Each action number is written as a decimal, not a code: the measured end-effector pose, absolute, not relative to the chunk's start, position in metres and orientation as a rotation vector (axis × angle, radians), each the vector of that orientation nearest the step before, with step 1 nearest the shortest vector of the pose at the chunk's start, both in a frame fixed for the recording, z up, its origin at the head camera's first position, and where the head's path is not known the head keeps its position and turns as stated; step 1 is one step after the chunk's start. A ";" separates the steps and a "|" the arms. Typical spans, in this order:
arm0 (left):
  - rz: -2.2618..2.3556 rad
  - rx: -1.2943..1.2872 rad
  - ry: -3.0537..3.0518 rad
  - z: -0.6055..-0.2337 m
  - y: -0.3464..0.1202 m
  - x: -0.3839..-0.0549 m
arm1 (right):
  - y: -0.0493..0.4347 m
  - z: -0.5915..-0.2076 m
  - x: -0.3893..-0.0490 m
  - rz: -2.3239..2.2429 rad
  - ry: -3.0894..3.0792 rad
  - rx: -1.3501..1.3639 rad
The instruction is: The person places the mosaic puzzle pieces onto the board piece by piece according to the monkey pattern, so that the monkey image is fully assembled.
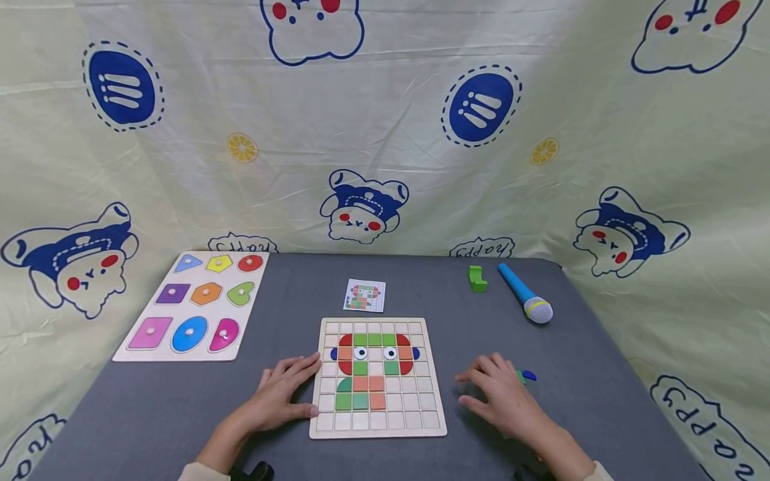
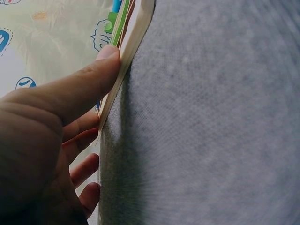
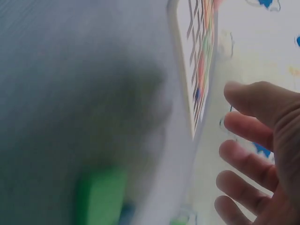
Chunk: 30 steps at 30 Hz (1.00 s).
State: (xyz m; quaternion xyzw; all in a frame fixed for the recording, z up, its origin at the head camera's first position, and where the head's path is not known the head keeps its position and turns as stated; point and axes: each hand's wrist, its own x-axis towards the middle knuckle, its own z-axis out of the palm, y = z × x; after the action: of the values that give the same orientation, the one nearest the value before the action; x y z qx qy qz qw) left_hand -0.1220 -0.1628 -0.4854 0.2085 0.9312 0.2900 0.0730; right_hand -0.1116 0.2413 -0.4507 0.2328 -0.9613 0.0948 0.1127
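A wooden grid board (image 1: 412,422) lies at the middle of the table, filled in part with red, green, orange and blue tiles and two eye tiles (image 1: 360,353). My left hand (image 1: 278,394) rests against its left edge, thumb on the rim and fingers loosely extended, as the left wrist view also shows. To the right of the board, my right hand (image 1: 504,395) is held over the table with relaxed, spread fingers and nothing in them. Partly hidden behind that hand lie a blue piece (image 1: 529,375) and a green piece (image 3: 101,197), blurred in the right wrist view.
Beyond the board lies a small picture card (image 1: 364,296). At the back right are a green block (image 1: 478,279) and a blue toy microphone (image 1: 525,292). A white shape puzzle board (image 1: 180,321) occupies the back left. A printed cloth (image 1: 385,133) hangs behind the grey table.
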 end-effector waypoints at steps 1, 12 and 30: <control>0.874 0.626 2.797 -0.485 -0.163 -0.122 | 0.248 -0.450 -0.111 0.279 -2.822 0.673; 0.876 0.614 2.781 -0.484 -0.162 -0.123 | 0.321 -0.454 -0.100 0.323 -2.897 0.694; 0.891 0.635 2.796 -0.486 -0.163 -0.121 | 0.364 -0.463 -0.095 0.392 -3.255 0.516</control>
State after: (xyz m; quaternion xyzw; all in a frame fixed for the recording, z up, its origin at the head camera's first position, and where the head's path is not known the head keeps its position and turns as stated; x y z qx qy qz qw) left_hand -0.1215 -0.1631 -0.4855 0.2110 0.9289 0.2962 0.0697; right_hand -0.0955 0.3644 -0.4626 0.1549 -0.9769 0.1176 -0.0885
